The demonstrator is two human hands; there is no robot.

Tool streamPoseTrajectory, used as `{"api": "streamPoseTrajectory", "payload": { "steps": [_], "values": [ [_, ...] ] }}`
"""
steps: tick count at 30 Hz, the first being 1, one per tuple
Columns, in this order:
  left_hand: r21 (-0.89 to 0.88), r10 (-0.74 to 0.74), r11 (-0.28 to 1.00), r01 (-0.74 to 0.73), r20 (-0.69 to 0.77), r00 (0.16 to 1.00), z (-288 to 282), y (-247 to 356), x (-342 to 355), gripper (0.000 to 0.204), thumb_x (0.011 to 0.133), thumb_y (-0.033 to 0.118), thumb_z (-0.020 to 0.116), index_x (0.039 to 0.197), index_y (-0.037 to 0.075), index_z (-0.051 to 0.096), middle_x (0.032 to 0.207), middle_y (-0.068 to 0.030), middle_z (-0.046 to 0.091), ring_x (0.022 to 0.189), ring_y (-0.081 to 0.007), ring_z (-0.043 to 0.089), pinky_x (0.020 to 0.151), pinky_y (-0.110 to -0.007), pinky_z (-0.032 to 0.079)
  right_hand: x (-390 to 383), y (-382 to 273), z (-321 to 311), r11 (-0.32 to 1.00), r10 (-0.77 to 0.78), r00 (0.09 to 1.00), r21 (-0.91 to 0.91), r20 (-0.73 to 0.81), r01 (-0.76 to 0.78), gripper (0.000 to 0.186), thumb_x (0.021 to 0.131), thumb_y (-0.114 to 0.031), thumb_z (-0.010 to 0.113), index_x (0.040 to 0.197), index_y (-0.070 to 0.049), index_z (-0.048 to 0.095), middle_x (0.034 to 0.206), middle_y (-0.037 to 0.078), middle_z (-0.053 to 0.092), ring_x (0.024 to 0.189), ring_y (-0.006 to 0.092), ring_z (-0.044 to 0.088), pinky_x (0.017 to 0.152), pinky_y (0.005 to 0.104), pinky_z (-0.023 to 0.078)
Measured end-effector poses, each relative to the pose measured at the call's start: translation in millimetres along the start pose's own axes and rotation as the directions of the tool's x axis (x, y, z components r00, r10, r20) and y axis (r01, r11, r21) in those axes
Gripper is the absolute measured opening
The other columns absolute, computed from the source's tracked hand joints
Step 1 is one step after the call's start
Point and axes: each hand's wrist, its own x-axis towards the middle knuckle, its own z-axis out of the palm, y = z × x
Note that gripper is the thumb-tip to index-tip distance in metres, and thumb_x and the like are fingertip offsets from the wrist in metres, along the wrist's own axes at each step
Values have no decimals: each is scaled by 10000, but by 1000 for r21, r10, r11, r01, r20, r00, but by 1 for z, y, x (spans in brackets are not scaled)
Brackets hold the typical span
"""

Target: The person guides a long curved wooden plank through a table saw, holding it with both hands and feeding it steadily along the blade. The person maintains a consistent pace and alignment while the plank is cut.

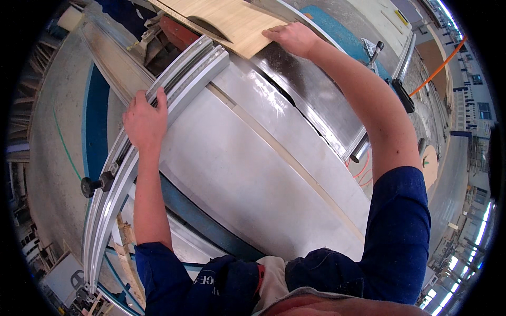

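Observation:
My left hand [145, 124] is closed over the long aluminium fence rail [182, 97], fingers curled on its top. At the far side my right hand [295, 39] holds the near right corner of a pale wooden board [247, 26], fingertips on its upper face; the thumb is hidden. The board lies at the far end of the metal saw table [237, 168], close to the end of the rail. A dark curved piece [208, 27] sits on or over the board. A dark slot [279, 89] runs through the table between my arms.
A black knob [90, 187] sticks out from the rail at left. Beyond my right arm are a round steel bar [360, 147], a black-handled lever [376, 52] and an orange hose [440, 66]. Wooden offcuts [126, 247] stand below the rail at lower left.

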Motion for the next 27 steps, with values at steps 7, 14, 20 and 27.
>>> {"api": "streamPoseTrajectory", "payload": {
  "steps": [7,14,20,27],
  "values": [
    [12,-8,1000,7,11,1000,-4,4,2,488,955,471,595,1051,1,690,992,-212,718,929,-380,682,827,-475,497,3,2,5,1000,6,1000,-28,-5,-7,500,860,-50,553,1355,-109,597,1207,100,697,978,317,708,841,423,575],
    [-7,-3,1000,3,-6,1000,-4,2,0,483,950,460,600,1061,-1,691,994,-211,719,937,-380,679,830,-470,495,8,3,4,999,-5,1000,-42,21,6,487,872,-64,548,1354,-110,599,1201,96,702,971,313,711,825,420,578],
    [-14,-8,1000,9,6,1000,-5,4,2,485,950,463,600,1060,-1,691,993,-211,718,944,-386,676,846,-473,491,9,7,6,999,-31,999,-9,-24,31,474,875,-73,548,1342,-118,611,1218,99,705,959,319,715,824,417,579],
    [-7,4,1000,-4,6,1000,-3,1,1,482,950,455,603,1046,-10,686,977,-216,713,934,-392,672,854,-476,489,14,6,6,1000,-21,999,-7,-26,21,486,855,-49,566,1333,-113,626,1219,108,706,953,320,715,828,412,579]
  ]
}}
